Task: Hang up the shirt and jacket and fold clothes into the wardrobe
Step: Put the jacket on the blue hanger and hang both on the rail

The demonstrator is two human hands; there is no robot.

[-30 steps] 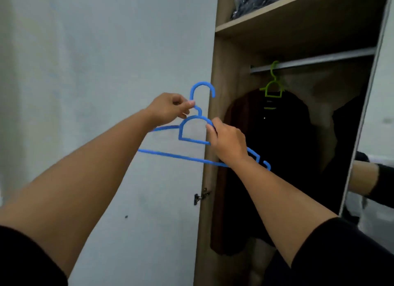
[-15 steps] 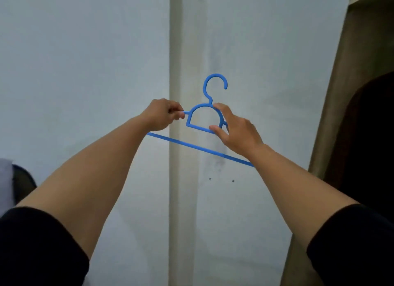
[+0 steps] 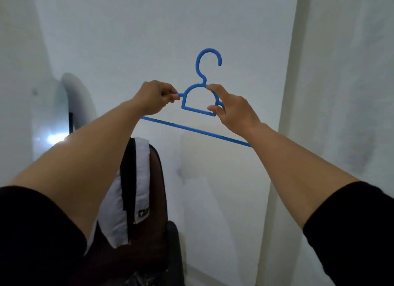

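Hanger (image 3: 199, 109) pinched by left hand (image 3: 152, 98), right hand (image 3: 233, 108)

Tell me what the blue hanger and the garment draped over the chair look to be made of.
The hanger, held by the left hand and right hand, looks like moulded plastic: uniform blue colour, thin rounded bars, matte with a slight sheen. The garment looks like smooth woven fabric, white with black panels and a small logo patch; possibly synthetic, though the picture leaves that open. The chair looks dark and upholstered; its material is unclear.
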